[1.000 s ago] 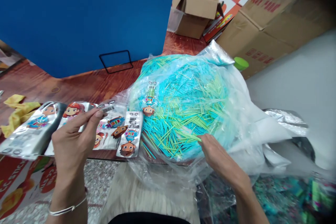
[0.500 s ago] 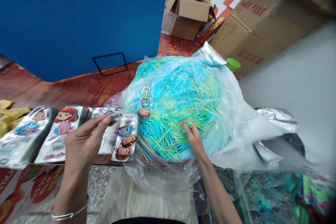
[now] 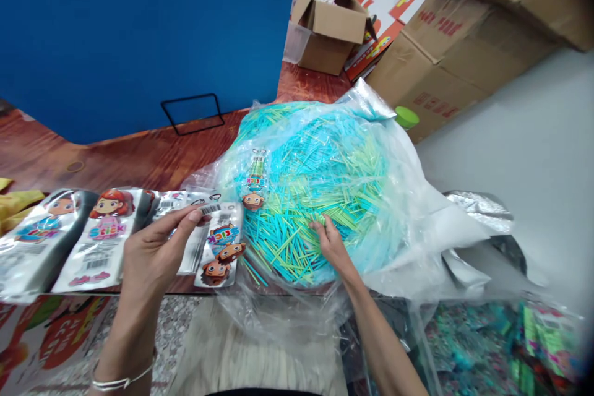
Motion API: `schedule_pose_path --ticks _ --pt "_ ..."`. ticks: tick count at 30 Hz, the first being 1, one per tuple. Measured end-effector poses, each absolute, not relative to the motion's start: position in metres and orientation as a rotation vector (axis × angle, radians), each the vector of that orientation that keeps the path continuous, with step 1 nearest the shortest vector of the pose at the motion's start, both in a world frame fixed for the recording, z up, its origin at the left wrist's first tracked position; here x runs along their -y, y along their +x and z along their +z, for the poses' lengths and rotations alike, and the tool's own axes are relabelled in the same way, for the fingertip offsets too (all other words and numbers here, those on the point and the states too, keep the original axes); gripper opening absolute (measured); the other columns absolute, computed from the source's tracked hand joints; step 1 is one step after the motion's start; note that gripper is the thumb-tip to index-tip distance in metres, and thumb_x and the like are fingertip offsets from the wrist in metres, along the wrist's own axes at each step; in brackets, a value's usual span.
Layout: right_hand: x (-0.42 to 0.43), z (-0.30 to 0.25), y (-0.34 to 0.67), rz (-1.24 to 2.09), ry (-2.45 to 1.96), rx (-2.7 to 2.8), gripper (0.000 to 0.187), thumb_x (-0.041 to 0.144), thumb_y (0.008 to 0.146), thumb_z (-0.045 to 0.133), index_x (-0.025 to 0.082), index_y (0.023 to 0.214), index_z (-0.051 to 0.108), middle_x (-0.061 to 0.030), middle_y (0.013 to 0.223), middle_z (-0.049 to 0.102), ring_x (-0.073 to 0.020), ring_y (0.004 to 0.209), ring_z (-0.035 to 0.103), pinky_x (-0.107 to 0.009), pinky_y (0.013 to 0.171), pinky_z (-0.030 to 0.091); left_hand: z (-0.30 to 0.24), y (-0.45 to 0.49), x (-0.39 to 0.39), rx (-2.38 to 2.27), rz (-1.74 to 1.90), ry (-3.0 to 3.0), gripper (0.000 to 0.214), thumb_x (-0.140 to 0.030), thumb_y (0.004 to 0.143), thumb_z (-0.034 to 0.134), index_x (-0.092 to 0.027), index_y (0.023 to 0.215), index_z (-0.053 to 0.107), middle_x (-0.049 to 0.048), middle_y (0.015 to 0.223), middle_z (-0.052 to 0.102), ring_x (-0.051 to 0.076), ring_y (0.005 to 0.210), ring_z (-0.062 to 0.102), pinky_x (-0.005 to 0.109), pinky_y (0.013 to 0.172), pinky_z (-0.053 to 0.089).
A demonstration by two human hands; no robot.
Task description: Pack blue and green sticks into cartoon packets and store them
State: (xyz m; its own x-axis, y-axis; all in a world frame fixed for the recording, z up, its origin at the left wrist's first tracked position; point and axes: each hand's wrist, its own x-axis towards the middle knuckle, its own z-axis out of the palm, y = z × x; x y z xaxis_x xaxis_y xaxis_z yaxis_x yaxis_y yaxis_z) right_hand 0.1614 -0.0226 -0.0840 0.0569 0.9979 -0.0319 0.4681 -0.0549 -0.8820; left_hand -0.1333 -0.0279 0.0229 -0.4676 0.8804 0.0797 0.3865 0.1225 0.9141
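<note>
At the left end of the dark-red wood-grain desk (image 3: 111, 161), crumpled yellow cloth-like material (image 3: 18, 207), then two stacks of silver printed packets: one with a dark-haired cartoon figure (image 3: 37, 253), one with a red-haired figure (image 3: 95, 250), "Stick" readable on the latter. Left hand (image 3: 155, 247): thumb and forefinger pinching the barcode end of a small cartoon-printed packet (image 3: 226, 234), its "Stick" logo inverted. Held packet overlaps a flat silver packet (image 3: 214, 273) on the desk, similar character. Next, a small clear-fronted packet with green sticks (image 3: 255, 180) lies on the big clear plastic bag (image 3: 403, 179) of thin blue and light-green sticks (image 3: 301, 145), "Stick" inverted too. Right hand (image 3: 333, 250): over the heap, fingertips drawn together on light-green sticks (image 3: 320, 220), count unclear. Upper right, brown cardboard cartons (image 3: 457, 49), red print too blurred to read.
</note>
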Motion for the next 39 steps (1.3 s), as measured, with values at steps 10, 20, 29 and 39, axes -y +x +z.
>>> schedule_pose_path --ticks 10,20,29,39 --pt "0.038 -0.05 0.152 1.373 -1.442 1.425 0.028 0.047 0.086 0.046 0.02 0.084 0.054 -0.0018 0.08 0.066 -0.0167 0.074 0.064 -0.031 0.075 0.049 0.013 -0.113 0.026 -1.571 1.317 0.879 0.026 -0.037 0.067 0.071 -0.019 0.085 0.073 0.0003 0.07 0.074 0.015 0.069 0.068 0.028 0.074 0.053" --pt "0.044 -0.063 0.16 0.985 -1.619 1.852 0.014 0.03 0.092 0.035 0.022 0.095 0.045 -0.0062 0.084 0.069 -0.0214 0.083 0.067 -0.033 0.072 0.05 -0.013 -0.067 0.024 -1.333 1.071 0.889 0.033 -0.043 0.066 0.071 -0.017 0.086 0.073 0.0034 0.072 0.074 0.019 0.073 0.068 0.031 0.075 0.052" --pt "0.052 -0.047 0.16 0.923 -1.521 1.783 0.017 0.028 0.094 0.033 0.022 0.09 0.048 -0.0051 0.083 0.068 -0.0171 0.079 0.065 -0.031 0.076 0.049 -0.026 -0.053 0.019 -1.317 0.996 1.0 0.027 -0.04 0.072 0.067 -0.018 0.087 0.072 0.002 0.076 0.074 0.018 0.076 0.067 0.028 0.075 0.05" --pt "0.065 -0.055 0.152 0.9 -1.33 1.801 0.021 0.021 0.094 0.034 0.022 0.111 0.046 -0.0104 0.131 0.051 -0.0181 0.114 0.055 -0.035 0.096 0.044 -0.032 -0.031 0.02 -1.269 0.946 1.247 0.025 -0.04 0.081 0.056 -0.018 0.085 0.066 0.0015 0.082 0.071 0.017 0.079 0.065 0.025 0.073 0.048"
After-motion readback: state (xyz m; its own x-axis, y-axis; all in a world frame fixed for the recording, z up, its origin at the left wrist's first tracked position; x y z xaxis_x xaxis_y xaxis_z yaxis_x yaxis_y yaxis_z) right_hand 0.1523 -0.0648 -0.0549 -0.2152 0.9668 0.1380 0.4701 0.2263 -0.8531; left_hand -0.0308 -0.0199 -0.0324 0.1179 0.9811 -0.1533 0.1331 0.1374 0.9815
